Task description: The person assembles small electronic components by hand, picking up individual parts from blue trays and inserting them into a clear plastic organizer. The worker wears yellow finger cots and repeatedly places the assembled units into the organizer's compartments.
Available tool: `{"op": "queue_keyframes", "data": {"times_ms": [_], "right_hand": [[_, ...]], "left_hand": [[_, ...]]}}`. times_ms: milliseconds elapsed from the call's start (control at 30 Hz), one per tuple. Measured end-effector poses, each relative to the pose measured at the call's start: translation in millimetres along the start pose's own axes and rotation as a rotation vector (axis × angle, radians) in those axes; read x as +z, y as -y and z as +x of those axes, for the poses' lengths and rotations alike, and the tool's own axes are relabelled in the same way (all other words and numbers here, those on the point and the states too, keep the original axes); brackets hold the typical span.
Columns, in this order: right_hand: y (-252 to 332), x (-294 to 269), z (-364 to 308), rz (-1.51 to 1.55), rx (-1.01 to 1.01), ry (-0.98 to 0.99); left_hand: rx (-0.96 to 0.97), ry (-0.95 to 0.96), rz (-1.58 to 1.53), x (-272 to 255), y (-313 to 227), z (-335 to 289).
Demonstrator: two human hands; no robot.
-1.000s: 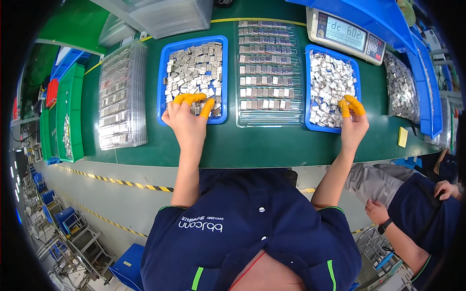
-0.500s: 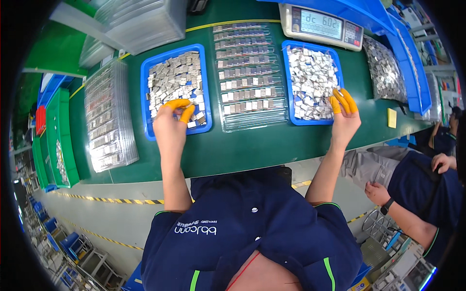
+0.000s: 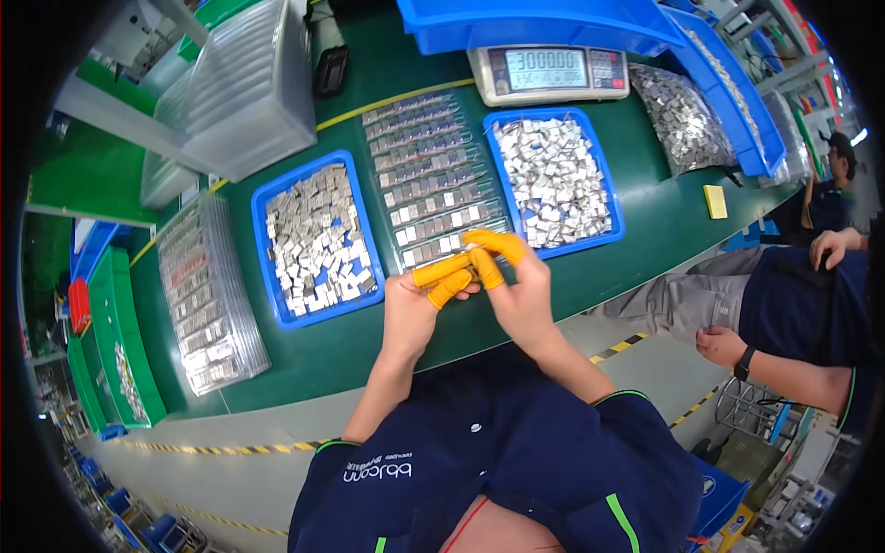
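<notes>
Both hands, the left hand (image 3: 412, 309) and right hand (image 3: 522, 293), are meeting over the clear ribbed plastic tray (image 3: 426, 175) of small metal pieces, orange-capped fingers (image 3: 441, 271) pinching together; anything held is too small to tell. Blue bins of silver metal squares, the left blue bin (image 3: 314, 239) and right blue bin (image 3: 554, 177), are flanking the tray on the green worktop (image 3: 323, 355).

Bright even light, strong fisheye edge bending

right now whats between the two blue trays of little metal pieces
In the head view, a clear plastic tray with rows of small metal parts lies between the left blue tray and the right blue tray. Both hands, left and right, meet at its near end.
</notes>
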State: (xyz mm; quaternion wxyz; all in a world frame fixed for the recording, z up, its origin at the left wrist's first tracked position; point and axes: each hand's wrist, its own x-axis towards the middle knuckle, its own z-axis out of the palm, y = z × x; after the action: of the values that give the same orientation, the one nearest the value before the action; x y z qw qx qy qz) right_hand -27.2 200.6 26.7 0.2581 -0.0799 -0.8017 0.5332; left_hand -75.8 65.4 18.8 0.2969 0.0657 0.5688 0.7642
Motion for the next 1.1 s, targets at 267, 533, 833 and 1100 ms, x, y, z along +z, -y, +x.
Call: {"op": "queue_keyframes", "data": {"times_ms": [267, 533, 833, 1100], "right_hand": [[-5, 12, -2, -0.366, -0.236, -0.062], [-2, 12, 4, -0.123, -0.06, 0.083], [2, 3, 11, 0.39, 0.354, 0.063], [3, 4, 7, 0.446, 0.402, 0.103]], "left_hand": [[-0.05, -0.019, -0.112, 0, 9, -1], [-0.089, -0.038, -0.075, -15, 2, 3], [0.024, -0.049, -0.102, -25, -12, 6], [0.034, -0.073, -0.061, -27, -8, 2]]}}
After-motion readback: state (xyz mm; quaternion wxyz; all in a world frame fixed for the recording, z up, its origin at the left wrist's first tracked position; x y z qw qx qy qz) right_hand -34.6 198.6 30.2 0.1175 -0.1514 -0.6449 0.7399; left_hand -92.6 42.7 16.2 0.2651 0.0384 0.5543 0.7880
